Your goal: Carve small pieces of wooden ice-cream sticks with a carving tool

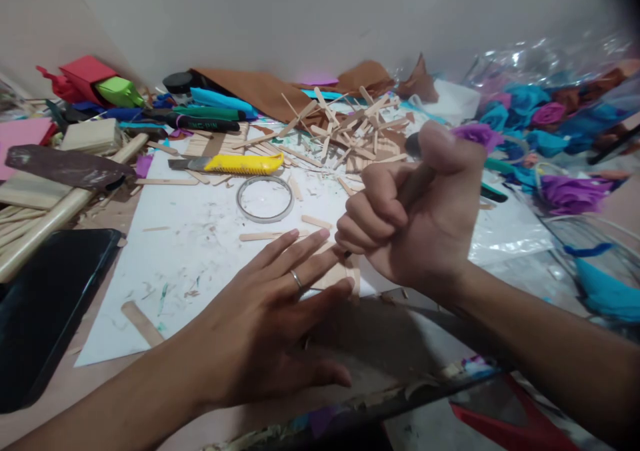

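- Right hand (415, 217): grip clenched round a dark tool (416, 185), mostly hidden by the fist; can't tell type.
- Left hand (255, 317): grip released, fingers spread over pale sticks (328, 279) at the near edge of the paper (200, 271). Contact unclear.
- Step, my read: tool work on those sticks, left hand steadying.
- Next move likely calls for steady sticks, fingertips clear of the tool.
- Tape roll (265, 219) and knife (245, 163) lie beyond, unheld.

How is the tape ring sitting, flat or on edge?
Flat: the tape ring lies on the paper, its full round outline in view and paper showing through the middle.
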